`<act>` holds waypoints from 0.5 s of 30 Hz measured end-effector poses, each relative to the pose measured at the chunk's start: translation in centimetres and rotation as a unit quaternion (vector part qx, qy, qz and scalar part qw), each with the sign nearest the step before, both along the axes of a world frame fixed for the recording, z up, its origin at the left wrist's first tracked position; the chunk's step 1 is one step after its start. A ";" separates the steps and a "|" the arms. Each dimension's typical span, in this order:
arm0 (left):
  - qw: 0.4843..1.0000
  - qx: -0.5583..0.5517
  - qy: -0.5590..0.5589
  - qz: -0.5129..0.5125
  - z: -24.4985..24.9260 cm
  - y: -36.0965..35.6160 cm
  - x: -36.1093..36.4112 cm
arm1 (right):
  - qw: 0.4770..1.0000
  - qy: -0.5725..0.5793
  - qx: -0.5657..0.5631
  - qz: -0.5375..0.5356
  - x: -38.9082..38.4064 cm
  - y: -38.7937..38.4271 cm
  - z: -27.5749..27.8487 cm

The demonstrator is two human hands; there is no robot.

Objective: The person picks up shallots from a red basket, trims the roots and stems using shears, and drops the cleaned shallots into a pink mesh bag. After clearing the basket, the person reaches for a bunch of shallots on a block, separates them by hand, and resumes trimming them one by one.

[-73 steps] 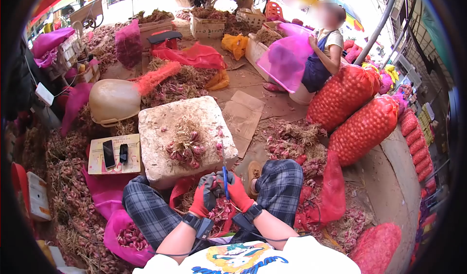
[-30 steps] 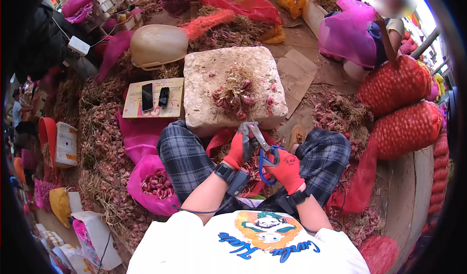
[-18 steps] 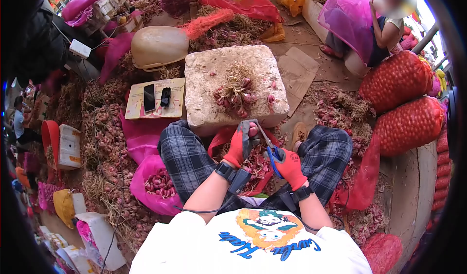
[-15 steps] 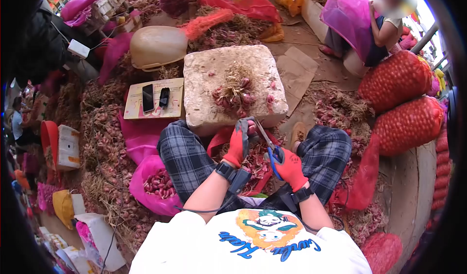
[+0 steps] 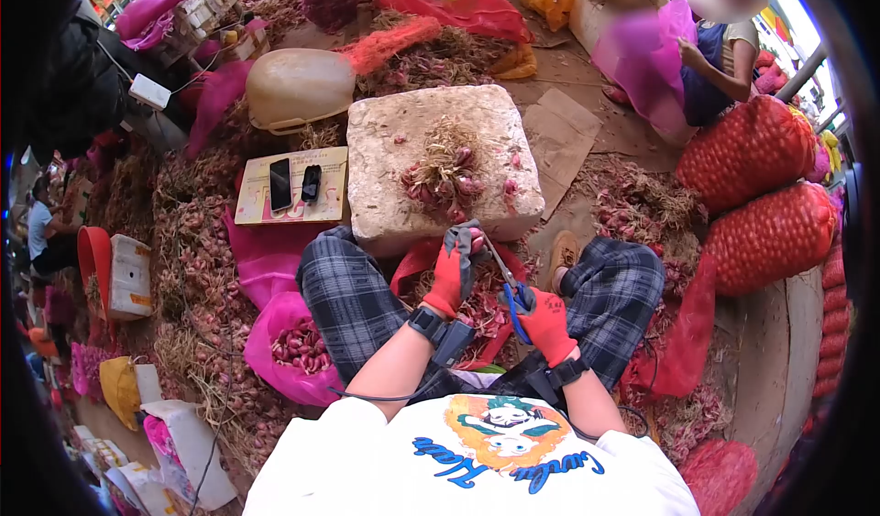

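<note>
My left hand (image 5: pixel 456 261), in a red and grey glove, is closed on a shallot (image 5: pixel 476 234) near the front edge of the white foam block (image 5: pixel 385 149). In a matching glove, my right hand (image 5: pixel 543 319) grips the blue handles of a pair of scissors (image 5: pixel 506 273). The scissor blades point up and left, their tips right by the shallot. A bunch of shallots (image 5: pixel 445 177) with dry roots and stalks lies on top of the block. Below my hands, trimmed shallots (image 5: pixel 486 307) and loose skins show between my knees.
A phone (image 5: pixel 280 184) and a small black device (image 5: pixel 311 182) rest on a carton left of the block. Left of my knee sits a pink bag of shallots (image 5: pixel 302 346). Full red net sacks (image 5: pixel 770 236) stand at right. A person (image 5: pixel 720 62) handles a purple bag behind them.
My right hand and the scissors have shifted slightly, with the blades a little steeper. The person at the upper right has sat up and moved the purple bag.
</note>
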State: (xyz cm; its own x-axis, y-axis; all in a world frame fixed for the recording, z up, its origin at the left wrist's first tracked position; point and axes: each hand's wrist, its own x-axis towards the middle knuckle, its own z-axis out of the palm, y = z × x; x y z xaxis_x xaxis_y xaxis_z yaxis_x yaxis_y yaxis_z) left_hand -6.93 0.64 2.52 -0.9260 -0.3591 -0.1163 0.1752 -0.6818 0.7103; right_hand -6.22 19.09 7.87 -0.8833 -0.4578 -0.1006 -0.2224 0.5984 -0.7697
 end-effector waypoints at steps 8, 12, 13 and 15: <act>0.978 -0.125 -0.034 -0.165 3.0 0.1 1.2 | 0.921 -0.269 -0.262 -0.102 -2.5 0.7 -0.3; 0.966 -0.175 -0.050 -0.181 1.7 1.0 2.1 | 0.879 -0.291 -0.378 -0.016 -4.1 -1.5 1.1; 0.970 -0.191 -0.059 -0.141 0.1 1.3 2.1 | 0.883 -0.299 -0.363 -0.001 -4.3 -1.9 1.3; 0.958 -0.264 -0.084 -0.076 -0.9 1.2 1.7 | 0.880 -0.315 -0.354 0.017 -3.9 -2.5 0.7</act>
State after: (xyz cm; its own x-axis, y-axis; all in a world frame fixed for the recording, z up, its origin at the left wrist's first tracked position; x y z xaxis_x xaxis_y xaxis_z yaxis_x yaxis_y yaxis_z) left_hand -5.27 1.89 1.65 -0.9563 -0.2719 -0.1076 -0.0445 -0.2284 0.9725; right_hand -10.10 16.61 8.56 -0.7384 -0.6282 -0.2451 0.3741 -0.0793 -0.9240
